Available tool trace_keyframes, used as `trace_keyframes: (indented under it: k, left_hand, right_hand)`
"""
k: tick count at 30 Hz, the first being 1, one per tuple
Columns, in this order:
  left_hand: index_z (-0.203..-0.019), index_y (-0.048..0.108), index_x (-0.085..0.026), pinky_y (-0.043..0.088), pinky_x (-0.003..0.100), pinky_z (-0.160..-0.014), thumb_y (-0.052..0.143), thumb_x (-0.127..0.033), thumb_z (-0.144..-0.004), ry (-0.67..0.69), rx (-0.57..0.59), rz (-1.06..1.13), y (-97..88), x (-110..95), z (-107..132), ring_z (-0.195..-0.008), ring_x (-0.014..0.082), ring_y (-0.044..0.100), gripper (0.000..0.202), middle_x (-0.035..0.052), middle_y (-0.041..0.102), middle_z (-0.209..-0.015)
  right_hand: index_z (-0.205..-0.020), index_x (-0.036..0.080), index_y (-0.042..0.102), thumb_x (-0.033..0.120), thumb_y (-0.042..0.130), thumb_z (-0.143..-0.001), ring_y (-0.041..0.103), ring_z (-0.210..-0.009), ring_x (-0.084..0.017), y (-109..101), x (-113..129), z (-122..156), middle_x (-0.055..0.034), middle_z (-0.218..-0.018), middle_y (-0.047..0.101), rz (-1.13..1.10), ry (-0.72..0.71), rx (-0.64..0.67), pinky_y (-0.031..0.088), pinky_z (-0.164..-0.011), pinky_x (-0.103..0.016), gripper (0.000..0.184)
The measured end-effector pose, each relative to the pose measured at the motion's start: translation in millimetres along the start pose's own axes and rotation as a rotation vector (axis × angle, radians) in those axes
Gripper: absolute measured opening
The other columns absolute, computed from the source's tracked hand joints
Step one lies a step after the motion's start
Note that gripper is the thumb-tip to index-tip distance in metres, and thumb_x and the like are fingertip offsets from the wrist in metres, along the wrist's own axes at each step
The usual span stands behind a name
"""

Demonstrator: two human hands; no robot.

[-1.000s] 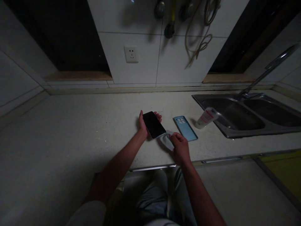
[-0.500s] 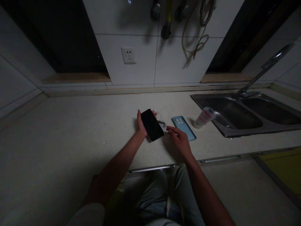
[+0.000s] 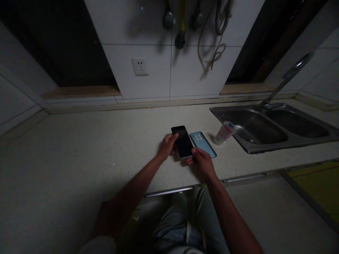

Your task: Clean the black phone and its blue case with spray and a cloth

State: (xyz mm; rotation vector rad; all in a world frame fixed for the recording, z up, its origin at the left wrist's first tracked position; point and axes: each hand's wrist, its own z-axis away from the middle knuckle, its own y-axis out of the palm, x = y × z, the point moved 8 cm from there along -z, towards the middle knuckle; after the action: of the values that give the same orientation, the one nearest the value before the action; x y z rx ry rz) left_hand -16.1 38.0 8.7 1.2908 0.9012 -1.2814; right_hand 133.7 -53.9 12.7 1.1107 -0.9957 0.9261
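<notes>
A dark-screened smartphone (image 3: 183,143) is held above the counter, screen up and slightly slanted. My left hand (image 3: 167,145) grips its left edge, thumb on the screen and the other fingers beneath. At the lower right corner, my right hand (image 3: 201,158) pinches the phone between thumb and fingers. Just right of the phone, a light blue phone case (image 3: 203,144) with a camera cutout lies on the counter. Beyond the case stands a clear plastic cup (image 3: 224,133) with pink print, tilted in the view. The phone's underside is hidden.
The pale countertop (image 3: 87,148) extends to the left. A double steel sink (image 3: 250,147) with a tall faucet (image 3: 286,79) is set in at the right. On the tiled wall are a socket (image 3: 140,66), pipe valves and a hanging cord (image 3: 212,60).
The phone has moved right, closer to the case. My left hand has shifted its thumb onto the screen. My right hand, earlier apart from the phone, now grips its lower corner.
</notes>
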Motion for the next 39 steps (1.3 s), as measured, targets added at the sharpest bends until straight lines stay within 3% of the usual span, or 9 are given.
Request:
trace_keyframes:
  k: [3, 10, 13, 18, 23, 28, 33, 36, 39]
  left_hand:
    - [-0.084, 0.053, -0.021, 0.028, 0.019, -0.033, 0.066, -0.059, -0.078, 0.004, 0.079, -0.044, 10.8, 3.3, 4.4, -0.034, 0.0104, 0.048, 0.041, -0.0072, 0.05, -0.046]
    - [-0.079, 0.05, -0.019, 0.042, 0.02, -0.039, 0.072, -0.042, -0.074, -0.108, 0.151, 0.084, 20.9, 11.8, 8.1, -0.041, 0.0117, 0.058, 0.032, -0.003, 0.059, -0.054]
    - [-0.077, 0.05, -0.019, 0.043, 0.019, -0.041, 0.071, -0.036, -0.074, -0.127, 0.139, 0.096, 20.5, 13.8, 8.3, -0.042, 0.011, 0.058, 0.028, -0.0036, 0.058, -0.053]
    - [-0.074, 0.051, -0.019, 0.038, 0.018, -0.037, 0.066, -0.032, -0.077, -0.146, 0.131, 0.043, 19.7, 16.7, 7.6, -0.038, 0.0105, 0.055, 0.02, -0.0042, 0.055, -0.049]
    - [-0.072, 0.052, -0.019, 0.035, 0.018, -0.035, 0.064, -0.03, -0.076, -0.128, 0.117, 0.052, 17.2, 13.2, 6.2, -0.036, 0.0093, 0.052, 0.017, -0.0054, 0.053, -0.048]
    - [-0.071, 0.052, -0.019, 0.034, 0.018, -0.034, 0.065, -0.031, -0.076, -0.127, 0.09, 0.042, 12.4, 9.1, 5.5, -0.037, 0.0089, 0.052, 0.019, -0.0055, 0.052, -0.049]
    - [-0.072, 0.054, -0.018, 0.035, 0.017, -0.035, 0.067, -0.033, -0.075, -0.13, 0.084, 0.035, 8.9, 7.8, 5.2, -0.037, 0.0084, 0.052, 0.02, -0.0047, 0.054, -0.051]
    - [-0.073, 0.055, -0.018, 0.035, 0.017, -0.036, 0.067, -0.031, -0.075, -0.152, 0.091, 0.029, 8.6, 9.7, 5.3, -0.038, 0.0082, 0.053, 0.019, -0.0038, 0.056, -0.052]
    - [-0.072, 0.055, -0.018, 0.036, 0.018, -0.035, 0.066, -0.03, -0.075, -0.171, 0.112, 0.018, 10.0, 12.0, 5.4, -0.037, 0.0085, 0.052, 0.017, -0.0033, 0.057, -0.051]
  right_hand:
    - [-0.084, 0.019, 0.065, 0.061, 0.084, -0.059, 0.064, -0.05, -0.016, -14.2, -0.9, 0.4, 0.0007, -0.06, 0.068, -0.008, 0.003, -0.034, 0.053, -0.05, -0.026, 0.053]
    - [-0.081, 0.018, 0.066, 0.069, 0.069, -0.076, 0.058, -0.047, -0.014, -35.1, 5.4, 1.4, -0.0026, -0.062, 0.068, 0.266, -0.02, 0.093, 0.045, -0.047, -0.026, 0.051]
    - [-0.087, 0.016, 0.071, 0.07, 0.055, -0.085, 0.06, -0.054, -0.017, -59.2, 29.4, -6.6, -0.0044, -0.065, 0.069, 0.508, -0.174, -0.03, 0.046, -0.054, -0.029, 0.056]
    - [-0.108, 0.014, 0.072, 0.05, 0.047, -0.094, 0.066, -0.089, -0.027, -91.4, 65.4, -22.4, -0.0154, -0.105, 0.073, 1.106, -0.395, -0.293, 0.048, -0.08, -0.036, 0.046]
    - [-0.102, 0.014, 0.073, 0.03, 0.051, -0.092, 0.067, -0.094, -0.027, -94.9, 49.3, -42.7, -0.0182, -0.104, 0.072, 1.489, -0.213, -0.17, 0.045, -0.077, -0.032, 0.029]
    - [-0.093, 0.015, 0.071, 0.022, 0.05, -0.088, 0.067, -0.085, -0.023, -79.6, 42.4, -48.0, -0.0138, -0.095, 0.074, 1.362, -0.21, -0.081, 0.044, -0.074, -0.03, 0.023]
    - [-0.089, 0.019, 0.063, 0.03, 0.051, -0.082, 0.063, -0.074, -0.02, -62.6, 34.6, -35.7, -0.0058, -0.085, 0.07, 0.94, -0.277, -0.136, 0.047, -0.067, -0.03, 0.017]
    - [-0.101, 0.022, 0.058, 0.037, 0.053, -0.081, 0.059, -0.06, -0.017, -56.1, 13.8, -27.8, -0.0012, -0.085, 0.066, 0.607, -0.166, -0.161, 0.045, -0.052, -0.028, 0.026]
    - [-0.114, 0.023, 0.053, 0.039, 0.058, -0.077, 0.061, -0.062, -0.016, -49.9, 1.8, -23.6, -0.001, -0.09, 0.067, 0.362, -0.136, -0.185, 0.046, -0.051, -0.027, 0.041]
